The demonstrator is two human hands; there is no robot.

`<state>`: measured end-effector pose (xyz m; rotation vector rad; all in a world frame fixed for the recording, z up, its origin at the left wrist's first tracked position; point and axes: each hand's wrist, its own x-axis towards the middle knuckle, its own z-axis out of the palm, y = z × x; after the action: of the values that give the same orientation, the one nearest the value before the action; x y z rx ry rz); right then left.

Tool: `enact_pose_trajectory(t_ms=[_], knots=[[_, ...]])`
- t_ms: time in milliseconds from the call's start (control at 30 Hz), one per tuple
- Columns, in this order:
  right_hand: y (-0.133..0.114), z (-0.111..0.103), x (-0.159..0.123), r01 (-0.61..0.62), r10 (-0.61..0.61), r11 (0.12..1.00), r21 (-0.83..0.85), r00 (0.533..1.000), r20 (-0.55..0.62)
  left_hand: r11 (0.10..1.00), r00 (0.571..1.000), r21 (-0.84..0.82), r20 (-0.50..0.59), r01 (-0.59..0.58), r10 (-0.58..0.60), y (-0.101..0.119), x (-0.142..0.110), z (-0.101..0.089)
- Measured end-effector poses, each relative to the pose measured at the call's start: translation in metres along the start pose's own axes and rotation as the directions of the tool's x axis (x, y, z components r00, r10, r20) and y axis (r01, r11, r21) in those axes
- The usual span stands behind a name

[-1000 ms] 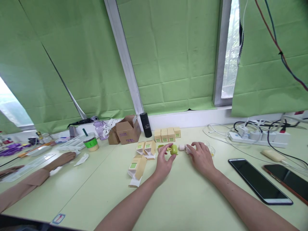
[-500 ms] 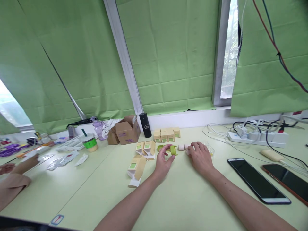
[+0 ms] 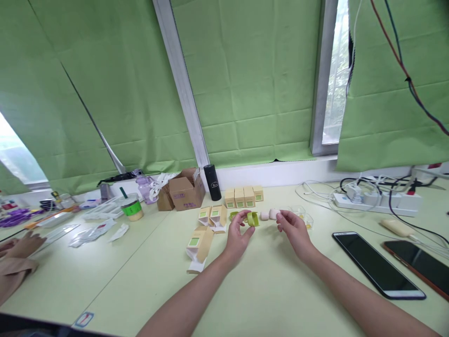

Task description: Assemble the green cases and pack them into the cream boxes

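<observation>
My left hand [image 3: 239, 236] is closed around a small olive-green plastic piece [image 3: 252, 218] with a rounded, hollow shape. Another green piece [image 3: 233, 215] lies just behind its fingers. To the right, my right hand [image 3: 293, 230] has thumb and forefinger pinched at the edge of a pale pink rounded piece [image 3: 274, 214]. A smaller pale pink piece [image 3: 264, 216] rests on the table between the hands. Clear plastic containers [image 3: 307, 221] sit behind the right hand, partly covered by it. Left of my left hand lie open cardboard boxes [image 3: 199, 242] with green labels.
Small closed boxes [image 3: 244, 196] stand in a row at the back, near a black bottle [image 3: 212, 182] and a brown carton [image 3: 186, 191]. On the right are a phone [image 3: 377, 264], a second phone [image 3: 419, 262] and a power strip [image 3: 377, 202] with cables. Another person's hands [image 3: 24, 244] are far left.
My right hand has turned and drawn slightly back, its fingers now pinching at the pale pink piece's edge, which shows more clearly. The left hand stays put. The other person's hand moved left.
</observation>
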<state>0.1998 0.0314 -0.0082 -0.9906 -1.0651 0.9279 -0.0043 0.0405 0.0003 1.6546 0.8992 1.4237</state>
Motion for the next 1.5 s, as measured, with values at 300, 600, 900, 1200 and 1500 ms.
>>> enact_pose_trajectory(t_ms=[300,600,900,1200,1500], knots=[[-0.017,0.008,-0.013,-0.274,0.228,0.873,0.403,0.961,0.159,1.0,0.999,-0.024,0.035,0.0,0.001,0.003,-0.001,0.0],[-0.018,0.009,-0.017,-0.283,0.223,0.875,0.393,0.956,0.192,0.999,0.998,-0.046,0.057,0.0,0.002,0.002,-0.001,-0.001],[-0.026,0.012,-0.021,-0.235,0.145,0.884,0.404,0.96,0.241,0.994,0.998,-0.108,0.066,0.007,0.0,-0.003,0.001,-0.002],[-0.024,0.012,-0.02,-0.222,0.149,0.915,0.336,0.962,0.229,0.999,0.998,-0.047,0.069,0.008,-0.005,0.004,-0.001,-0.002],[-0.021,0.011,-0.016,-0.258,0.197,0.92,0.296,0.955,0.221,0.999,0.999,0.028,0.028,-0.02,0.019,0.002,-0.002,-0.002]])
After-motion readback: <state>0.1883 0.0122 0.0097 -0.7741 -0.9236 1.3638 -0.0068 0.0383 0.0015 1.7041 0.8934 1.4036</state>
